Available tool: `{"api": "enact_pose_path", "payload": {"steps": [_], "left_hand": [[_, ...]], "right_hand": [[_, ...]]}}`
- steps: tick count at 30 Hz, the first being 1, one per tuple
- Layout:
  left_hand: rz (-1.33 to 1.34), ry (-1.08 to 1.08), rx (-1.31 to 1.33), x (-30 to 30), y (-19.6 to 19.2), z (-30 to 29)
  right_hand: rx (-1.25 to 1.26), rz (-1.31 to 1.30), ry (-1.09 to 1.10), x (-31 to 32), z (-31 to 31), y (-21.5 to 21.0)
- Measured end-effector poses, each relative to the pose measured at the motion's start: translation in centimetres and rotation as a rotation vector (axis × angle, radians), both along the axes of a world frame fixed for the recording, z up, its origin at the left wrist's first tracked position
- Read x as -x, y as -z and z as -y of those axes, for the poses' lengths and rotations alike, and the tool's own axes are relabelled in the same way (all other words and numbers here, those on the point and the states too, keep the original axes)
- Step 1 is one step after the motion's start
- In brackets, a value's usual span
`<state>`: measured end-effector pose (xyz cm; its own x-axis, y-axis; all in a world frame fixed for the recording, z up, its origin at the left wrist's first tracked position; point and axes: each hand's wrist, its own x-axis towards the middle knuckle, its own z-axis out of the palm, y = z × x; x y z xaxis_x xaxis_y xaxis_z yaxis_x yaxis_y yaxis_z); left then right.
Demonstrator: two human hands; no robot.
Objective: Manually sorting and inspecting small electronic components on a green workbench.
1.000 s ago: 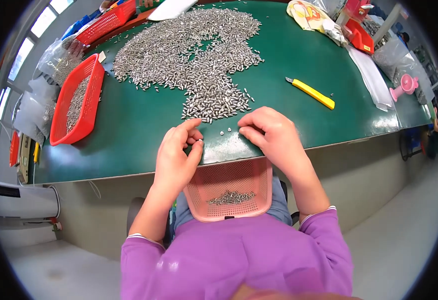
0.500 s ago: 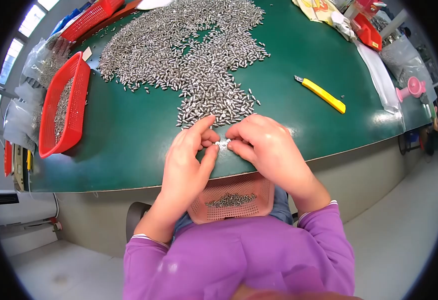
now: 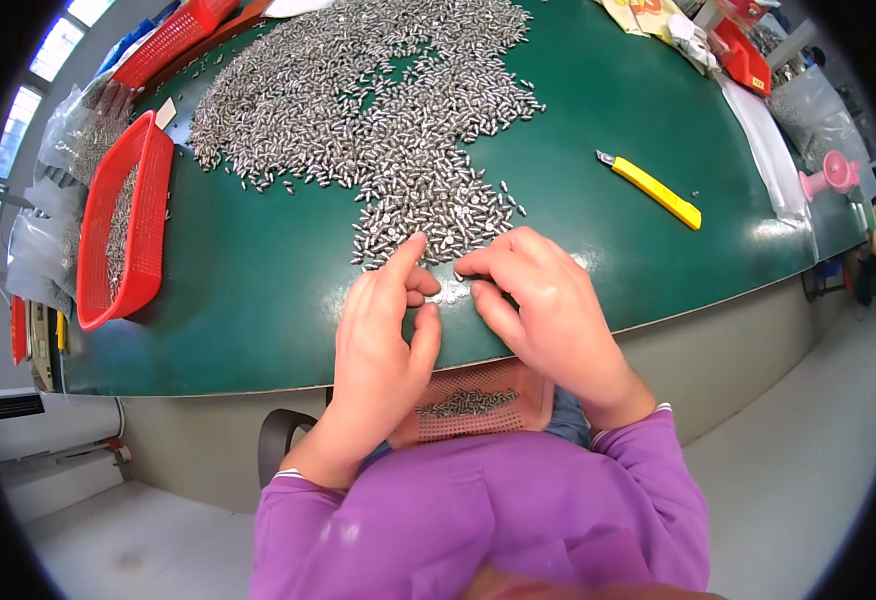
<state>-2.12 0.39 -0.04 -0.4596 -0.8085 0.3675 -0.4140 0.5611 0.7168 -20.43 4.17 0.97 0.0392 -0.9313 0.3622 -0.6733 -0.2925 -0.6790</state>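
Both hands, left hand (image 3: 383, 330) and right hand (image 3: 538, 300), rest on the tabletop (image 3: 258, 300) edge, fingertips pinching narrowly a few small metal pins (image 3: 450, 296) drawn from the pile (image 3: 378, 110) at twelve o'clock, directly above the lap basket (image 3: 473, 405) at six o'clock.

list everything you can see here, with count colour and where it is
metal pins: too many to count, silver, heaped across the table's far middle
table: one, green top
basket: one, red, left on the table, holding pins
lap basket: one, pale red, below the table edge, a few pins in it
utility knife: one, yellow, right of the heap
plastic bags: several, clear, far left
pink tool: one, far right
left hand: at the near edge of the heap
right hand: fingertips beside the left's
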Motion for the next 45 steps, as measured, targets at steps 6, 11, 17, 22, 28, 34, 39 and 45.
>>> {"api": "enact_pose_path", "payload": {"steps": [6, 11, 17, 22, 28, 34, 39, 45], "left_hand": [[0.009, -0.003, -0.017, 0.4, 0.0, 0.0], [0.007, 0.006, -0.034, 0.0, 0.2, 0.0], [0.021, 0.016, 0.011, -0.1, 0.1, 0.0], [0.022, 0.008, 0.038, 0.0, 0.2, 0.0], [-0.003, 0.009, 0.037, 0.1, 0.2, 0.0], [-0.001, 0.0, 0.018, 0.0, 0.2, 0.0], [-0.005, 0.018, 0.033, 0.0, 0.4, 0.0], [-0.041, 0.002, -0.011, -0.2, 0.6, -0.2]], "right_hand": [[-0.003, 0.012, -0.036, 0.0, 0.1, 0.0], [0.001, -0.045, -0.096, 0.5, 0.2, -0.4], [0.02, -0.09, -0.079, 0.8, 0.2, -0.5], [0.008, -0.05, -0.081, 0.6, 0.3, -0.6], [0.013, -0.057, -0.121, 0.9, 0.3, 0.0], [0.042, -0.067, -0.044, 0.8, -0.1, 0.0], [0.058, -0.051, -0.026, 0.7, -0.3, 0.2], [0.058, 0.048, 0.063, 0.6, -0.7, 0.1]]}}
